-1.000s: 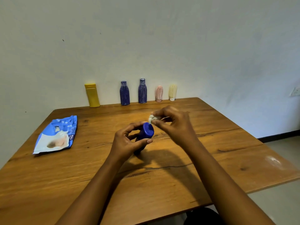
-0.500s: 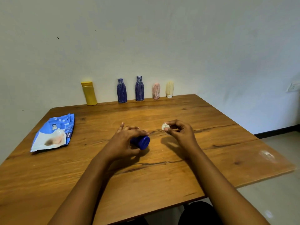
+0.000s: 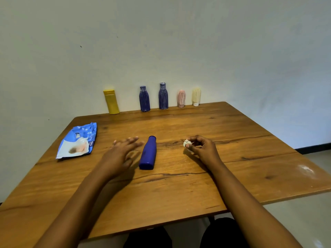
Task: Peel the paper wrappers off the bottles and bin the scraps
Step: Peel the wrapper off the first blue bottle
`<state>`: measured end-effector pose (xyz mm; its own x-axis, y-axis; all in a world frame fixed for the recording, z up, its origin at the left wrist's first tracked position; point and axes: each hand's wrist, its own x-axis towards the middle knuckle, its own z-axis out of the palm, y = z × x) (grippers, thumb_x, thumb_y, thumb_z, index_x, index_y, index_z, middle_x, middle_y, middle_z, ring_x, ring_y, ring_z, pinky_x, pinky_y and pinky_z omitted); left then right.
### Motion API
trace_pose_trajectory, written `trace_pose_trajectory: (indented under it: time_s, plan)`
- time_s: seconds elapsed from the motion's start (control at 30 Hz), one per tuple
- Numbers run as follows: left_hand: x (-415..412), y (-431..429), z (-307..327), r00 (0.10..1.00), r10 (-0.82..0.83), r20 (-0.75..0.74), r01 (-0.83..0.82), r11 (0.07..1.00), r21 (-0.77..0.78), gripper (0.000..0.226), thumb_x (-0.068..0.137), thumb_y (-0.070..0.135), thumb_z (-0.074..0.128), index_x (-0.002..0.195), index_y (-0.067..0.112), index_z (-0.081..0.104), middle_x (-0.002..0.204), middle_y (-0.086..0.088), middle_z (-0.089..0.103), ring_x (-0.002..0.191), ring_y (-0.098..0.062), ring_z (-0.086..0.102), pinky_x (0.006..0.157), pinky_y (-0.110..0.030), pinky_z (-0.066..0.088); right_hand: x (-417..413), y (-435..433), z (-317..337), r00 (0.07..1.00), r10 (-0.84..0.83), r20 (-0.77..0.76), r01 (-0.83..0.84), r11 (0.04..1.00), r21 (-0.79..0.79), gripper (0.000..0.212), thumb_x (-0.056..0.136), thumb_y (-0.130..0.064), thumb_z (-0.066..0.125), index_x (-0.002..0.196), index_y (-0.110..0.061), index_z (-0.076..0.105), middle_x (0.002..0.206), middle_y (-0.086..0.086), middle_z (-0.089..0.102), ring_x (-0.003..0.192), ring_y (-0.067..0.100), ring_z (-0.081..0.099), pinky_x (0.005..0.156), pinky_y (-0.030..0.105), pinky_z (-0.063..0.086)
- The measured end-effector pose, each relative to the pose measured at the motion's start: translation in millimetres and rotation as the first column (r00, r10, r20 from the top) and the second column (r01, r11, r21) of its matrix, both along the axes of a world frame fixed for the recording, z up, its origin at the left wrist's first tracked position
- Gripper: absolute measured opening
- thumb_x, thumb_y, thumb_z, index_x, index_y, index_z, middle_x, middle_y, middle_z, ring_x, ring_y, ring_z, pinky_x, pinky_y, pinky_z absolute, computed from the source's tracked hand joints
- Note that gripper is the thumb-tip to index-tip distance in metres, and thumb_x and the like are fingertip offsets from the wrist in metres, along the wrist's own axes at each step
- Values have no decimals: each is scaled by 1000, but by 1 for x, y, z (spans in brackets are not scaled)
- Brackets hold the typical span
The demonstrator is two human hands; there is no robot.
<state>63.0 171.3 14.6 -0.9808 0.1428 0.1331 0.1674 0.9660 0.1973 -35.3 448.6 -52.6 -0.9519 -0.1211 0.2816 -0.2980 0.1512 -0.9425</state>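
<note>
Left hand [image 3: 123,153]: fingers [image 3: 132,140] straight and spread, motion-blurred, holding nothing, palm down over the wooden table [image 3: 179,185]. Just right of them, not touching, a smooth blue bottle [image 3: 148,153] lies on its side, neck pointing away.

Right hand [image 3: 202,149]: fingers curled, pinching a small crumpled white paper scrap [image 3: 186,143] at their tips.

Well beyond both hands, a row stands along the wall: yellow bottle [image 3: 111,102], shorter streaked bottle [image 3: 144,98], taller streaked bottle [image 3: 163,96], pink bottle [image 3: 181,98], cream bottle [image 3: 196,96]. Their contents cannot be seen.

Left of the left fingers lies a flat, glossy blue pouch [image 3: 78,140].

view: head | faces: forward, down | near: table [image 3: 179,194] | far: wall [image 3: 179,42]
</note>
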Motion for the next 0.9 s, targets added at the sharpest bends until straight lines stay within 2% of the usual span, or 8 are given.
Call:
trace_pose_trajectory:
  time_s: [0.07, 0.1, 0.2, 0.27, 0.37, 0.6, 0.73, 0.9]
  plan:
    - [4, 5, -5, 977, 212, -35, -201, 957, 209, 56, 91, 28, 60, 142, 35, 38, 145, 4, 46, 126, -15, 46, 101, -34, 41, 0, 1, 0, 1000, -8, 29, 9, 999, -37, 16, 81, -10, 73, 96, -14, 71, 83, 0, 69, 73, 6, 61, 59, 19, 49]
    - [4, 12, -9, 956, 294, 17, -289, 928, 235, 57, 90, 35, 62, 142, 32, 39, 138, 4, 52, 118, -13, 51, 91, -31, 44, 0, 2, 1, 999, -9, 45, 12, 998, -56, 16, 81, -10, 73, 96, -15, 70, 83, 0, 69, 73, 6, 62, 59, 19, 48]
    - [-7, 36, -21, 893, 417, 168, -441, 884, 154, 77, 79, 66, 59, 141, 23, 42, 126, 2, 59, 108, -15, 56, 84, -33, 50, 0, 3, 2, 997, -12, 79, 20, 996, -92, 18, 81, -9, 72, 98, -13, 70, 83, 0, 69, 73, 6, 62, 56, 15, 46]
    - [-16, 51, -24, 868, 468, 165, -482, 875, 55, 81, 72, 77, 56, 130, 20, 50, 115, 0, 62, 100, -18, 58, 83, -35, 51, 1, 3, 2, 995, -18, 98, 29, 993, -113, 19, 81, -9, 72, 100, -13, 70, 86, 1, 69, 76, 7, 62, 57, 14, 46]
    - [-23, 67, -23, 826, 549, 126, -548, 835, -44, 71, 69, 72, 64, 115, 18, 53, 105, -2, 59, 96, -21, 56, 86, -39, 49, 1, 4, 3, 992, -24, 128, 44, 986, -161, 20, 81, -9, 72, 101, -11, 70, 93, 6, 70, 82, 12, 63, 56, 14, 46]
    - [-21, 70, -15, 813, 572, 106, -556, 818, -147, 59, 73, 55, 72, 114, 16, 54, 114, -3, 56, 110, -21, 49, 85, -39, 40, 0, 7, 4, 985, 19, 169, 17, 978, -210, 21, 82, -9, 71, 102, -14, 69, 99, 7, 69, 89, 16, 63, 56, 13, 46]
    - [-24, 57, -10, 797, 582, 160, -575, 813, -95, 54, 71, 51, 77, 108, 16, 57, 99, -1, 57, 100, -21, 54, 89, -39, 47, 0, 7, 5, 983, 24, 179, 16, 975, -223, 20, 82, -9, 71, 101, -15, 69, 99, 7, 69, 88, 16, 63, 54, 13, 46]
    - [-37, 39, -12, 817, 557, 149, -571, 818, 71, 56, 65, 45, 82, 106, 15, 60, 95, -3, 63, 87, -19, 58, 77, -35, 53, -1, 5, 3, 986, 16, 165, 16, 981, -192, 19, 81, -12, 73, 95, -24, 69, 98, -1, 70, 92, 13, 65, 62, 16, 48]
